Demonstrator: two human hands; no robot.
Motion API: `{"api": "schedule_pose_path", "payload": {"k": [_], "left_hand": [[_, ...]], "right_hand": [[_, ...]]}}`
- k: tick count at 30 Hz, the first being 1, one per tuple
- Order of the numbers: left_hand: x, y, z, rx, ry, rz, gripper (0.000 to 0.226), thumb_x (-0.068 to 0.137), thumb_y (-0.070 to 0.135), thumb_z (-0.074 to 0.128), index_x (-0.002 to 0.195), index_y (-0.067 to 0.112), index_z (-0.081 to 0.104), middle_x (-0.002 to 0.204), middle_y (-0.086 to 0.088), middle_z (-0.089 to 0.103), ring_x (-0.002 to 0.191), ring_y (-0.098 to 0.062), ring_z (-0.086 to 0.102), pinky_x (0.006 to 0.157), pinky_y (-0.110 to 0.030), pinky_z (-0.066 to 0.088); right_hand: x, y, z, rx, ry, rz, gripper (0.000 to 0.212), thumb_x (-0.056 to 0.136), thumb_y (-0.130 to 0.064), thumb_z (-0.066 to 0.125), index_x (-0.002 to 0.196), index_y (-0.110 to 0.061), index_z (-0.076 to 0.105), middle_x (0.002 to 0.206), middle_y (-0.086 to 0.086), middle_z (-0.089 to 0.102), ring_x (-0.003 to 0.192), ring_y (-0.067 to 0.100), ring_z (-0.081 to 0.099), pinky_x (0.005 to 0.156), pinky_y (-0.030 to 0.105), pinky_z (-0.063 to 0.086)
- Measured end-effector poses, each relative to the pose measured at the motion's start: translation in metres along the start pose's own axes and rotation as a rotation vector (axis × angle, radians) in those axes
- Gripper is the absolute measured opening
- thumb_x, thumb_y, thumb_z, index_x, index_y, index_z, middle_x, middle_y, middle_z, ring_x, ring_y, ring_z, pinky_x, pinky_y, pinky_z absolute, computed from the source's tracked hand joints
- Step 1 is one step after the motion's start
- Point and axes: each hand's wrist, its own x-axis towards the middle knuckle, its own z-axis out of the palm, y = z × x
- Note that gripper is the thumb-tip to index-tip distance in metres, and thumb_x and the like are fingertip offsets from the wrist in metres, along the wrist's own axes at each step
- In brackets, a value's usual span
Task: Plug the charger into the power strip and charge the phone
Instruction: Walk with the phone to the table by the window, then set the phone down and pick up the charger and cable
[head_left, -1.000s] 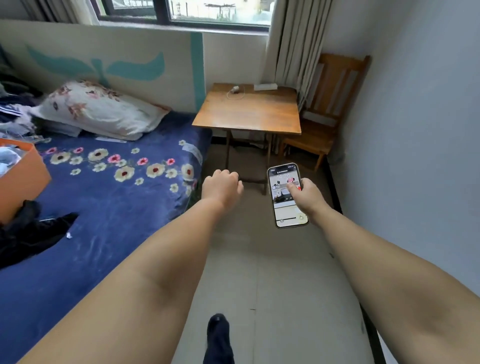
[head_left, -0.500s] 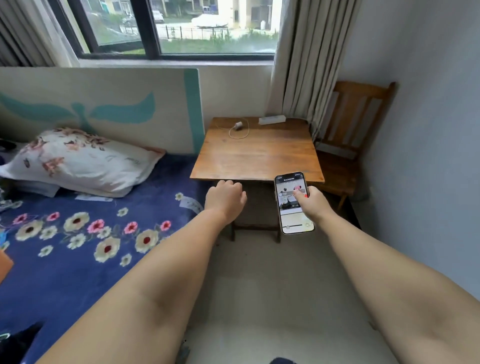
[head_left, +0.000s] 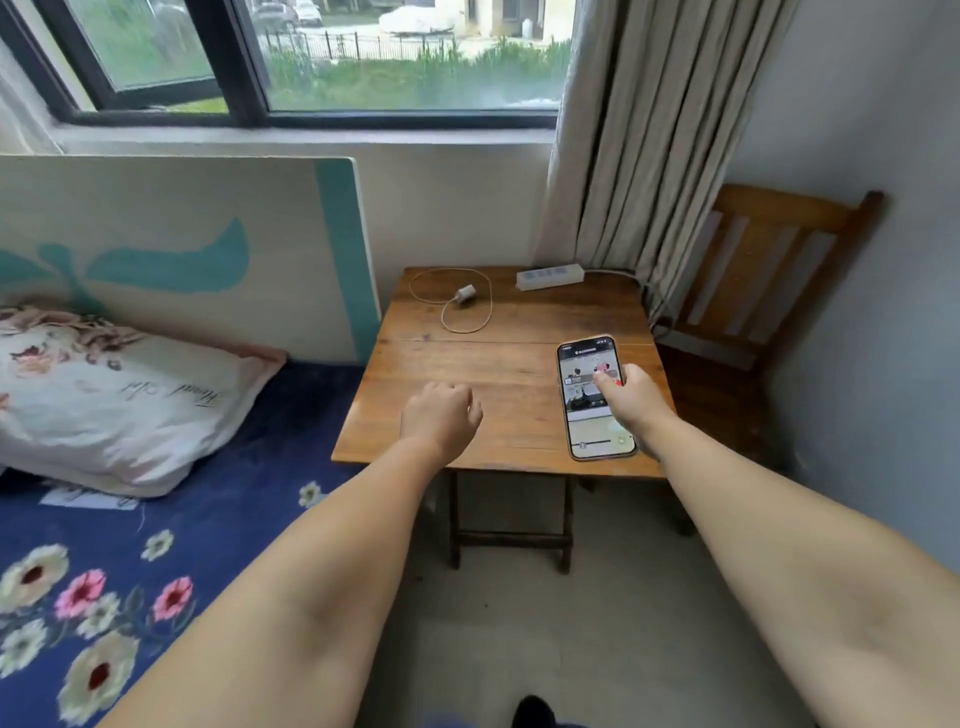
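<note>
Presently, items in order from the task's things outward:

Charger: small white plug block lying on its side at the far left of the table, not plugged in; judged left loose there within reach of the strip.
Cable: pale cord looped around the block, one end joined to it; the free end cannot be made out.
Power strip: white strip at the table's far edge, its lead running right behind the curtain; sockets look unoccupied.
Phone: smartphone, screen lit and facing up, held over the near right part of the table.
Right hand: right hand wrapped round the phone's right edge, thumb lying on the screen; a grip that keeps the screen readable.
Left hand: left hand curled into a loose fist, holding nothing, above the table's near middle; judged free to reach for the charger.
Table: small wooden table between bed and wooden chair.
Progress: neither plug step done.
</note>
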Motion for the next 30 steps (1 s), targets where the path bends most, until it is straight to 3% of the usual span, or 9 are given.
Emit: {"api": "schedule_pose_path", "payload": {"k": [2, 8, 10, 12, 16, 23, 25, 28, 30], "left_hand": [[0.03, -0.003, 0.006, -0.019, 0.0, -0.01, 0.032, 0.093, 0.035, 0.038, 0.102, 0.014, 0.061, 0.104, -0.008, 0.065, 0.098, -0.027, 0.054, 0.079, -0.038, 0.047], [0.141, -0.019, 0.044, -0.031, -0.079, -0.024, 0.03, 0.093, 0.032, 0.039, 0.103, 0.012, 0.059, 0.107, -0.008, 0.064, 0.1, -0.028, 0.053, 0.08, -0.038, 0.049], [0.178, -0.022, 0.06, -0.038, -0.113, -0.006, 0.03, 0.093, 0.031, 0.039, 0.104, 0.013, 0.059, 0.109, -0.008, 0.064, 0.103, -0.028, 0.053, 0.081, -0.038, 0.047], [0.221, -0.023, 0.078, -0.04, -0.137, 0.025, 0.03, 0.093, 0.031, 0.038, 0.104, 0.013, 0.059, 0.11, -0.009, 0.064, 0.103, -0.029, 0.053, 0.082, -0.038, 0.046], [0.294, -0.028, 0.109, -0.056, -0.22, 0.093, 0.031, 0.093, 0.03, 0.038, 0.107, 0.011, 0.059, 0.11, -0.011, 0.062, 0.104, -0.031, 0.052, 0.084, -0.039, 0.046], [0.375, -0.034, 0.197, -0.14, -0.312, 0.108, 0.031, 0.093, 0.025, 0.039, 0.115, 0.01, 0.055, 0.113, -0.012, 0.06, 0.103, -0.032, 0.053, 0.082, -0.044, 0.05], [0.384, -0.037, 0.229, -0.149, -0.316, 0.13, 0.037, 0.092, 0.025, 0.04, 0.125, 0.011, 0.05, 0.124, -0.014, 0.057, 0.113, -0.032, 0.05, 0.092, -0.042, 0.046], [0.388, -0.045, 0.273, -0.105, -0.355, 0.143, 0.049, 0.094, 0.031, 0.037, 0.14, 0.015, 0.034, 0.15, -0.011, 0.035, 0.139, -0.026, 0.028, 0.115, -0.043, 0.022], [0.385, -0.052, 0.292, -0.064, -0.357, 0.155, 0.054, 0.096, 0.036, 0.033, 0.145, 0.017, 0.024, 0.157, -0.008, 0.021, 0.145, -0.023, 0.014, 0.117, -0.044, 0.01]], "right_hand": [[0.032, -0.007, 0.002, -0.021, -0.002, 0.017, 0.023, 0.096, -0.027, 0.046, 0.107, -0.008, 0.05, 0.102, 0.012, 0.059, 0.091, 0.027, 0.059, 0.081, 0.042, 0.053], [0.142, -0.009, 0.022, -0.067, -0.012, 0.061, 0.018, 0.093, -0.026, 0.048, 0.094, -0.008, 0.049, 0.09, 0.009, 0.056, 0.082, 0.026, 0.055, 0.072, 0.037, 0.048], [0.177, -0.006, 0.031, -0.1, -0.01, 0.075, 0.018, 0.094, -0.026, 0.047, 0.092, -0.008, 0.048, 0.083, 0.004, 0.052, 0.073, 0.02, 0.051, 0.059, 0.03, 0.041], [0.22, -0.003, 0.039, -0.114, 0.012, 0.105, 0.019, 0.094, -0.027, 0.047, 0.093, -0.008, 0.048, 0.083, 0.004, 0.05, 0.07, 0.017, 0.048, 0.057, 0.029, 0.036], [0.289, 0.004, 0.054, -0.137, 0.034, 0.196, 0.02, 0.094, -0.029, 0.046, 0.093, -0.009, 0.048, 0.084, 0.004, 0.052, 0.08, 0.022, 0.05, 0.06, 0.031, 0.037], [0.377, 0.043, 0.092, -0.177, 0.026, 0.347, 0.022, 0.096, -0.031, 0.044, 0.101, -0.01, 0.049, 0.096, 0.008, 0.057, 0.087, 0.023, 0.057, 0.07, 0.037, 0.053], [0.394, 0.06, 0.104, -0.223, 0.004, 0.356, 0.023, 0.097, -0.03, 0.043, 0.103, -0.009, 0.048, 0.092, 0.006, 0.055, 0.083, 0.02, 0.054, 0.061, 0.029, 0.045], [0.411, 0.084, 0.119, -0.267, -0.004, 0.353, 0.023, 0.097, -0.029, 0.043, 0.106, -0.009, 0.048, 0.087, 0.001, 0.052, 0.074, 0.013, 0.049, 0.055, 0.022, 0.037], [0.415, 0.094, 0.124, -0.285, -0.009, 0.338, 0.023, 0.098, -0.03, 0.043, 0.109, -0.01, 0.048, 0.09, 0.0, 0.053, 0.076, 0.012, 0.049, 0.054, 0.019, 0.035]]}}
